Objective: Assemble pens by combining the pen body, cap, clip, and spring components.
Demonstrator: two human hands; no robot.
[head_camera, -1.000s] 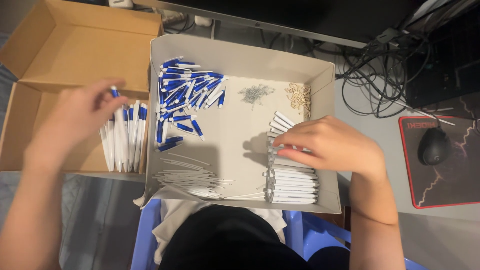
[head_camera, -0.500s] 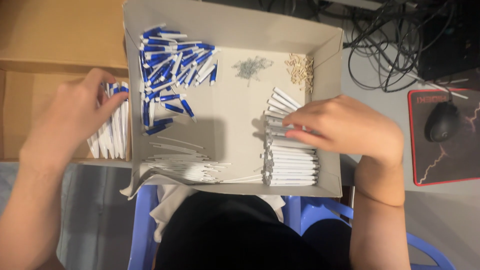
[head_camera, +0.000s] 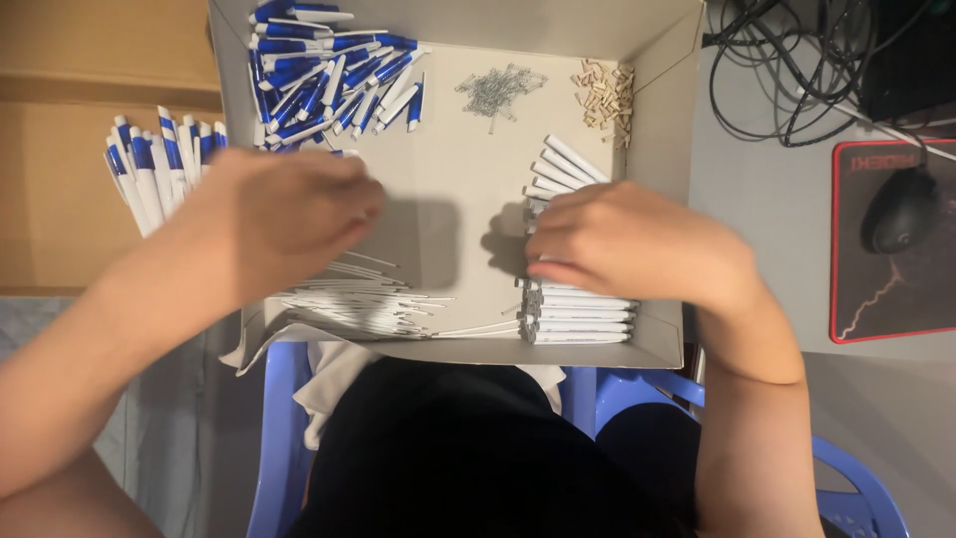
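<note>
The right hand (head_camera: 637, 244) rests on the stack of white pen barrels (head_camera: 578, 314), fingers curled over them; grip unclear. The left hand (head_camera: 284, 214) hovers blurred above the thin white refills (head_camera: 368, 299); its fingers' state cannot be told.

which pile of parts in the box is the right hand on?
The white barrels stacked at the box's right side, under the right hand; other piles lie clear of it.

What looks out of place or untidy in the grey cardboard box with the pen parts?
Nothing looks spilled or damaged. In the grey cardboard box, the blue-and-white pen caps lie in a loose heap, while the white pen barrels are stacked neatly. One bottom flap sags near the left hand.
</note>
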